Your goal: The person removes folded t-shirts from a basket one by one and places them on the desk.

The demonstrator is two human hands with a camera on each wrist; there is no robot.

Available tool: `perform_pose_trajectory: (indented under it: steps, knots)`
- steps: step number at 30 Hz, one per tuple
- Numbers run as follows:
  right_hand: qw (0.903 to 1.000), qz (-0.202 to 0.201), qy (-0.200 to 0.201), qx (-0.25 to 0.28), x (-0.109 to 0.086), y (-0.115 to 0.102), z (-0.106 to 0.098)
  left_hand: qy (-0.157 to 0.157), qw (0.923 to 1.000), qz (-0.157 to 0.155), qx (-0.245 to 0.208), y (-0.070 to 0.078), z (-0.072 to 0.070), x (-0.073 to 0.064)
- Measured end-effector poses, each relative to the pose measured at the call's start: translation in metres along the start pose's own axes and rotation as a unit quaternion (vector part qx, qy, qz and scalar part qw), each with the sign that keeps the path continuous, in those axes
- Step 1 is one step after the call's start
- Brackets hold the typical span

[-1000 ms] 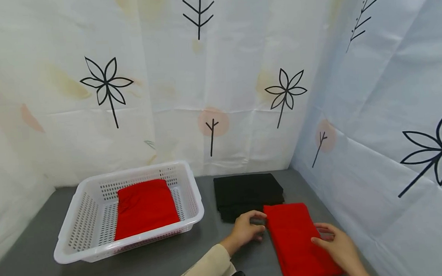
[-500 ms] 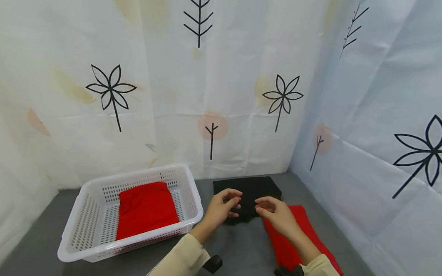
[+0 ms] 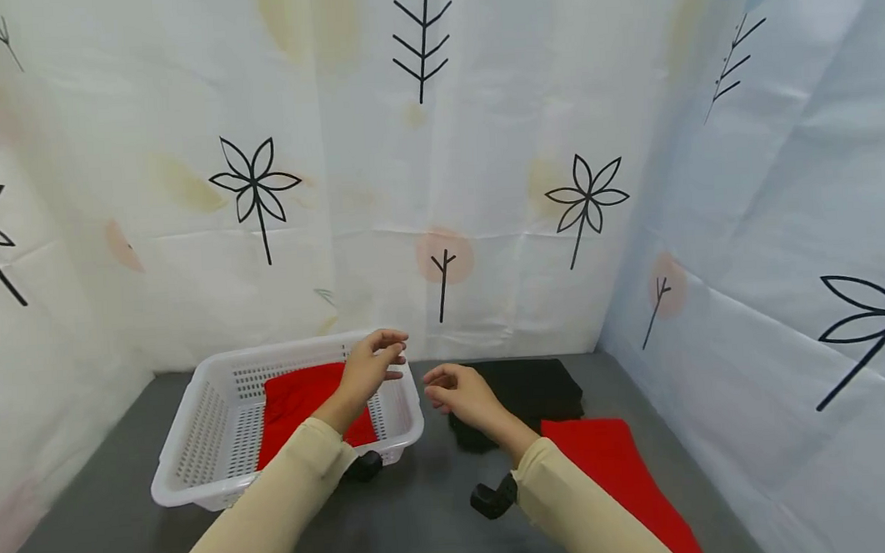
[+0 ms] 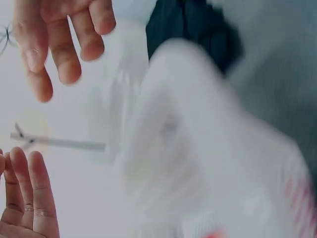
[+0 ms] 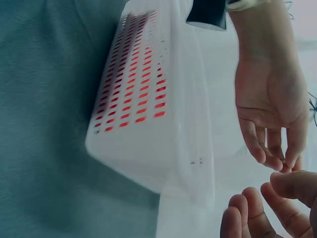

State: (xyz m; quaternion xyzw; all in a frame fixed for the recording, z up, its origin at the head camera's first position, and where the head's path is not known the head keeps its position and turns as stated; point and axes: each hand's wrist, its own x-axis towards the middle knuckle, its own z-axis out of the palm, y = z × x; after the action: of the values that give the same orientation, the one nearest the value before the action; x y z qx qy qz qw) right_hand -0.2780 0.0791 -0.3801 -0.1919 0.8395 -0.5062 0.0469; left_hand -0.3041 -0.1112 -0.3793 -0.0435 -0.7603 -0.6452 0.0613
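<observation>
Flowered cloth (image 3: 493, 98) backs a white basket (image 3: 196, 448), left hand (image 3: 369, 367) above, right hand (image 3: 465, 395) beside it, both loosely spread.

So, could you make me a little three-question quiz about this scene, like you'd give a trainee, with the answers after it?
1. Multiple choice: what colour is the folded cloth inside the white basket?
a) black
b) red
c) blue

2. True or false: the black cloth lies on the grey surface, outside the basket.

3. Short answer: what do the person's left grip and right grip hold?

Key
1. b, red.
2. True.
3. Nothing; both are empty.
</observation>
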Motion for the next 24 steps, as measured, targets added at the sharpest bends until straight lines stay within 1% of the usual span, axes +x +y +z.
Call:
perform_pose_trajectory:
  steps: [2, 4, 7, 9, 11, 14, 18, 20, 21, 22, 24]
  knots:
    - [0.9998, 0.003, -0.010, 0.015, 0.010, -0.008, 0.007, 0.012, 0.9997, 0.004, 0.020, 0.000, -0.014, 0.008]
    - [0.9992, 0.009, -0.015, 0.037, 0.018, -0.015, 0.015, 0.032, 0.9987, 0.010, 0.038, -0.002, -0.030, 0.014]
    - [0.9970, 0.019, -0.018, 0.072, 0.026, -0.020, 0.028, 0.058, 0.9958, 0.019, 0.068, -0.006, -0.055, 0.019]
    - [0.9937, 0.031, -0.027, 0.105, 0.029, -0.021, 0.037, 0.072, 0.9940, 0.023, 0.079, -0.012, -0.070, 0.019]
    - [0.9900, 0.040, -0.035, 0.130, 0.032, -0.021, 0.046, 0.082, 0.9933, 0.023, 0.078, -0.019, -0.086, 0.019]
    - [0.9836, 0.058, -0.050, 0.163, 0.032, -0.019, 0.059, 0.090, 0.9927, 0.012, 0.079, -0.033, -0.104, 0.017]
    - [0.9801, 0.081, -0.070, 0.167, 0.031, -0.017, 0.075, 0.101, 0.9895, -0.008, 0.103, -0.049, -0.123, 0.011]
    - [0.9780, 0.099, -0.080, 0.165, 0.033, -0.017, 0.081, 0.098, 0.9882, -0.013, 0.117, -0.055, -0.132, 0.008]
    - [0.9767, 0.108, -0.085, 0.165, 0.035, -0.017, 0.083, 0.092, 0.9881, -0.015, 0.123, -0.058, -0.137, 0.007]
    - [0.9753, 0.119, -0.088, 0.165, 0.037, -0.017, 0.085, 0.083, 0.9876, -0.019, 0.132, -0.060, -0.141, 0.007]
    - [0.9724, 0.141, -0.094, 0.160, 0.041, -0.018, 0.087, 0.054, 0.9863, -0.028, 0.154, -0.066, -0.151, 0.005]
